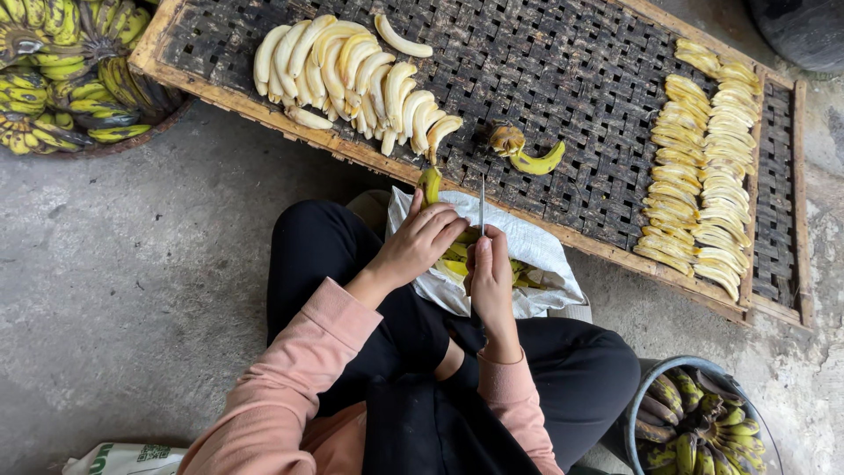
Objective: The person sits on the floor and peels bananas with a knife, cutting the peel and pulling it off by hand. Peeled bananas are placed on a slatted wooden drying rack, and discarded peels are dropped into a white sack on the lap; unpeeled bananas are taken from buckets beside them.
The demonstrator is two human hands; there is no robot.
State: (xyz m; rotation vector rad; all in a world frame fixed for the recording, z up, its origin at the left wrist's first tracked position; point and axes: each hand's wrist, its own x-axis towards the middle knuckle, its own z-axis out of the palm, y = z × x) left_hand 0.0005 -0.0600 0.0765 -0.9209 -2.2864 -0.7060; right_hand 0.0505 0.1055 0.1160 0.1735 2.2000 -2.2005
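Left hand curled around soft, bruise-prone banana over white sack at woven tray's near edge, right hand clenched on thin knife; best gripped mid-body, lightly.

I count two hands in my view: one left hand and one right hand. There is one knife and one unpeeled banana held between them. On the one woven rack I see two groups of peeled fruit: the pale peeled bananas, about twenty, and the yellow slices in two rows, too many for me to count exactly. One more unpeeled banana piece lies there alone. I count one white sack, one bucket of bananas and one basket of banana bunches.
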